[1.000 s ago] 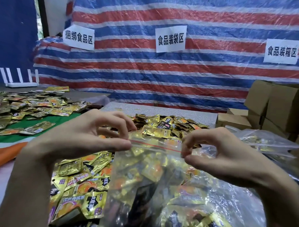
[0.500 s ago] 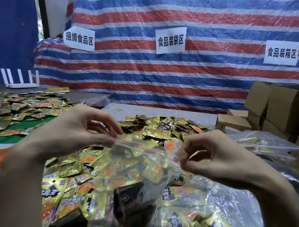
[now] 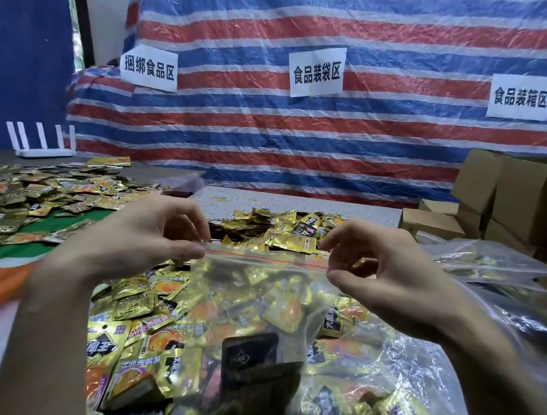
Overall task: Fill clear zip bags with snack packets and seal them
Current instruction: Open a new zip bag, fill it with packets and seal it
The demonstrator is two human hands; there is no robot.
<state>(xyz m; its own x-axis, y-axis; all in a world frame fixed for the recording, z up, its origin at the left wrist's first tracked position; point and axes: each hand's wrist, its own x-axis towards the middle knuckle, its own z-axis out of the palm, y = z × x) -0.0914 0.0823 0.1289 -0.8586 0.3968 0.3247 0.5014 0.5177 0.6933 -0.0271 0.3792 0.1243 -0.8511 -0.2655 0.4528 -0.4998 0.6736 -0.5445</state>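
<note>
Left hand (image 3: 132,242) has shifted outward to the person's left along the mouth of the clear plastic zip bag (image 3: 255,303) and now pinches its left corner. The gap between it and the right hand (image 3: 397,275) has widened. The bag's thin red zip strip (image 3: 263,257) was level a second ago and slanted down to the right half a second ago. It is now near level again and drawn out straight over a longer span.
</note>
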